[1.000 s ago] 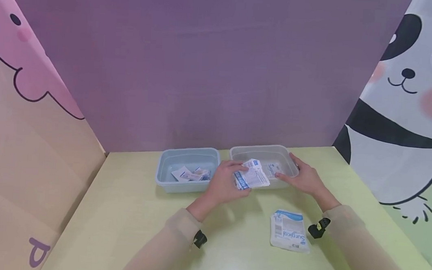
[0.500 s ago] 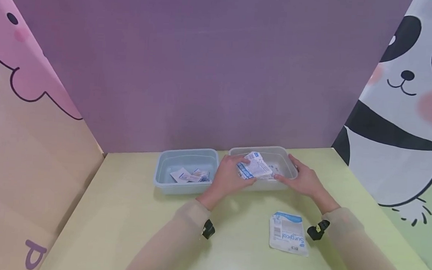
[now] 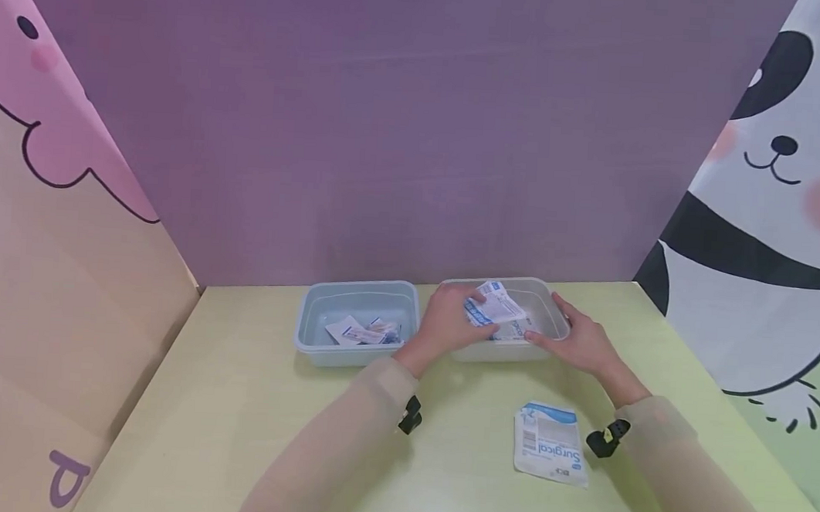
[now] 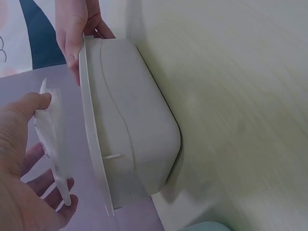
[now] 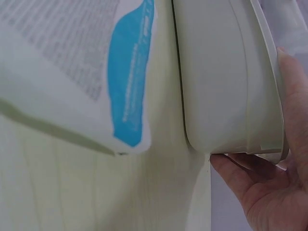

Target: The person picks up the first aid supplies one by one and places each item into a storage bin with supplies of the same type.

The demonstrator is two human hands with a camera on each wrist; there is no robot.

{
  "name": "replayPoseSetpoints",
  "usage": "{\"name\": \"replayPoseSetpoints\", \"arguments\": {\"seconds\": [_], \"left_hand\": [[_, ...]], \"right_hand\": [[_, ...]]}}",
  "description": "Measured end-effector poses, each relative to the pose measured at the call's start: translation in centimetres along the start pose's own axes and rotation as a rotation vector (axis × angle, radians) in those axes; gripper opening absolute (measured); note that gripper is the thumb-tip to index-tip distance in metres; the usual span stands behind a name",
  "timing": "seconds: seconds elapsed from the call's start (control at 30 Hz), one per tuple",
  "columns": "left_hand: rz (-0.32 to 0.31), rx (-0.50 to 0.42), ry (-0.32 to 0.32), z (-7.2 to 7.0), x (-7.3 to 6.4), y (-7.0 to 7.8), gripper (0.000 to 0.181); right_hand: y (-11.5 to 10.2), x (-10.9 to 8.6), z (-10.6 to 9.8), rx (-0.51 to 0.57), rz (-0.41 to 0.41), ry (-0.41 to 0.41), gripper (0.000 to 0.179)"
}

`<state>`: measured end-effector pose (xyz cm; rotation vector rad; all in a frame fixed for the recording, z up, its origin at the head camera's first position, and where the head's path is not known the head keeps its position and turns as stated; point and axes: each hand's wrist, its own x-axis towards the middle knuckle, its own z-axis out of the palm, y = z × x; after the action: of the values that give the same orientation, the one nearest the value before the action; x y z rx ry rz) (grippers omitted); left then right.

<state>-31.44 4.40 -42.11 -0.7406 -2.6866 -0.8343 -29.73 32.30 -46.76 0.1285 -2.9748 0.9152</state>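
My left hand pinches a white and blue dressing packet above a whitish plastic container. In the left wrist view, thumb and fingertips clasp the packet by its two ends, beside the container's rim. Another packet lies inside that container, partly covered by the held one. My right hand grips the container's right end, thumb at the rim and fingers against the end wall, as the right wrist view shows. A larger packet lettered "Surgical" lies flat on the table nearer to me.
Close on the left stands a light blue container with several small packets inside. Behind both containers rises a purple panel. A panda-printed panel borders the pale yellow table on the right.
My left hand has carried the packet forward and slightly right, from the container's front left edge to over its inside. The right hand keeps its hold on the container.
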Motion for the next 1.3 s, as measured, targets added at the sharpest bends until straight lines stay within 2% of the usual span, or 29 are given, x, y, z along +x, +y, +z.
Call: {"name": "replayPoseSetpoints", "arguments": {"seconds": [0.2,0.37,0.6,0.93,1.03,1.3], "left_hand": [[-0.065,0.074,-0.076,0.0,1.0,1.4,0.045],[-0.098,0.114,-0.094,0.2,1.4,1.8,0.046],[-0.125,0.113,-0.101,0.3,1.4,1.7,0.047],[-0.162,0.109,-0.131,1.7,1.7,0.6,0.049],[-0.156,0.098,-0.126,1.8,1.8,0.5,0.05],[-0.075,0.087,-0.058,1.3,1.8,1.0,0.055]], "right_hand": [[0.1,-0.1,-0.2,0.0,0.003,-0.002,0.117],[0.3,-0.1,-0.3,0.004,0.001,-0.005,0.116],[0.4,-0.1,-0.3,-0.005,-0.003,0.006,0.115],[0.6,-0.1,0.4,0.0,-0.01,0.022,0.114],[0.5,0.0,0.4,-0.005,-0.009,0.02,0.115],[0.3,0.2,0.3,-0.005,-0.019,0.027,0.114]]}}
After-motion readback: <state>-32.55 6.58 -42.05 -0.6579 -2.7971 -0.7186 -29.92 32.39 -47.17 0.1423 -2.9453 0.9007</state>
